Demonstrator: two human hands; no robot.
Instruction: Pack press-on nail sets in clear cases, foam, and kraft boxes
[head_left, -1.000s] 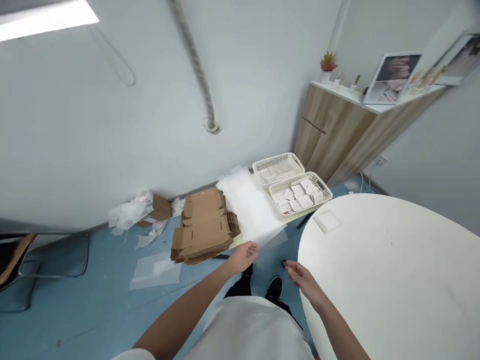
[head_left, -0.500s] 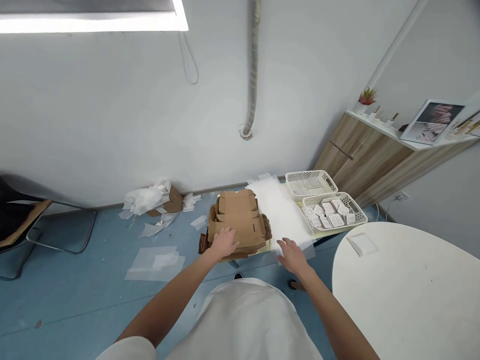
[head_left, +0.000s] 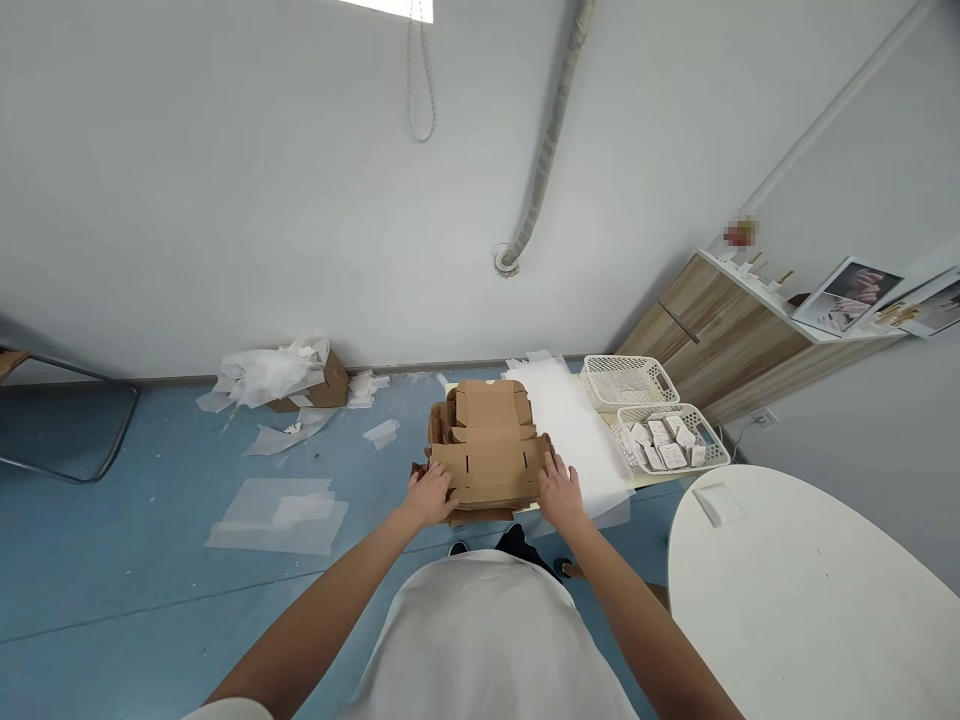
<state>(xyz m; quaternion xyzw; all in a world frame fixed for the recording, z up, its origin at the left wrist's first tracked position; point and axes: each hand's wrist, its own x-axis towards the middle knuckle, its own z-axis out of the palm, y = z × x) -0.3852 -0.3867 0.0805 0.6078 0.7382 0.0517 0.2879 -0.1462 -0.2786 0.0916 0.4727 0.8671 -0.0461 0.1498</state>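
A stack of flat brown cardboard box blanks (head_left: 491, 455) lies on the low table in front of me, the top one unfolded with slots showing. My left hand (head_left: 430, 492) rests at the near left corner of the top blank, and its fingers touch the cardboard. On the opposite side my right hand (head_left: 560, 492) touches the right edge, fingers apart. Whether either hand pinches the cardboard is too small to tell. White sheets (head_left: 570, 425) lie to the right of the stack.
Two white baskets stand to the right; the nearer basket (head_left: 634, 462) holds several small white packets. A round white table (head_left: 810, 580) is at the right. Wrapping material (head_left: 270, 375) and a carton (head_left: 330, 385) lie on the floor at the left.
My right hand has moved left from over the white sheets to the cardboard's right edge. My left hand has shifted to its left corner. The view has turned, and the top blank sits differently.
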